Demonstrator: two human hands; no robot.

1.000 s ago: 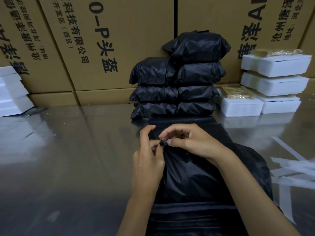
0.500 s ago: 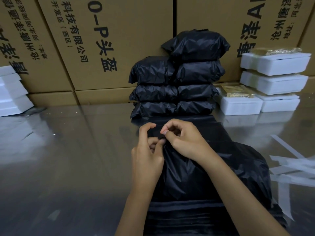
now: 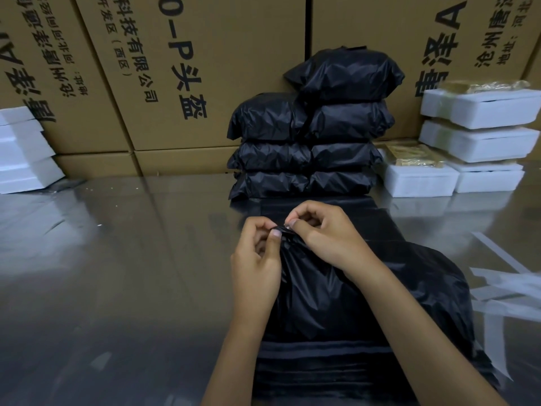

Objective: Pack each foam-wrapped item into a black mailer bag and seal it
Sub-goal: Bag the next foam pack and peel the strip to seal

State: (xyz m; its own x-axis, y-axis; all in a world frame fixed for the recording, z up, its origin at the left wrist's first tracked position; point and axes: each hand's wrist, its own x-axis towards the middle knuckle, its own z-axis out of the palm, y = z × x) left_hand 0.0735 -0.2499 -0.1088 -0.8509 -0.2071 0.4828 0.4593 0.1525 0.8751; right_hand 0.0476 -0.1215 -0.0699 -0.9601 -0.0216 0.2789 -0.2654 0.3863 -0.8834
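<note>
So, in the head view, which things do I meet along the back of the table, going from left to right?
White foam pieces at the left edge → stack of sealed black mailer bags → low foam-wrapped items → taller stack of foam-wrapped items.

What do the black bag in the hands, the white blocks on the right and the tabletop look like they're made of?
Black bag: thin plastic film, slightly glossy, finely creased. White blocks: probably foam, matte with soft edges. Tabletop: apparently polished metal, since it mirrors the boxes.
</note>
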